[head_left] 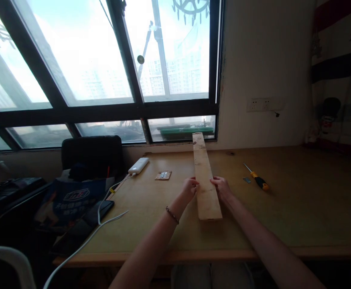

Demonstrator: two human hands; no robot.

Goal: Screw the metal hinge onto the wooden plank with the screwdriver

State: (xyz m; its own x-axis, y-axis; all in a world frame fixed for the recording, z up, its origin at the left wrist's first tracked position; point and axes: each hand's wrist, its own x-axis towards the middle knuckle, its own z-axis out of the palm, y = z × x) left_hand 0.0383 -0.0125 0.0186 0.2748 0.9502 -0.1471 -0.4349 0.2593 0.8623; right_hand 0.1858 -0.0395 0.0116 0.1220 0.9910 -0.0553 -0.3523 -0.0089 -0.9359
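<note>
A long wooden board (205, 176) points away from me over the table, its far end close to the window. My left hand (190, 189) is closed on the board's left edge, a beaded bracelet on that wrist. On the opposite edge, my right hand (221, 187) grips the board with its thumb on top. Both hands' lower fingers are partly hidden by the wood. To the right lie a screwdriver (258, 180) with a yellow and black handle and several screws (246, 180). Left of the board is a small flat piece with metal hinges or plates (163, 175).
A white power bank (138, 165) with a white cable (103, 220) sits at the left edge of the table (298, 208). Beyond that edge are a black chair (92, 150) and a blue bag (76, 196). A wall socket (260, 104) and a window stand behind.
</note>
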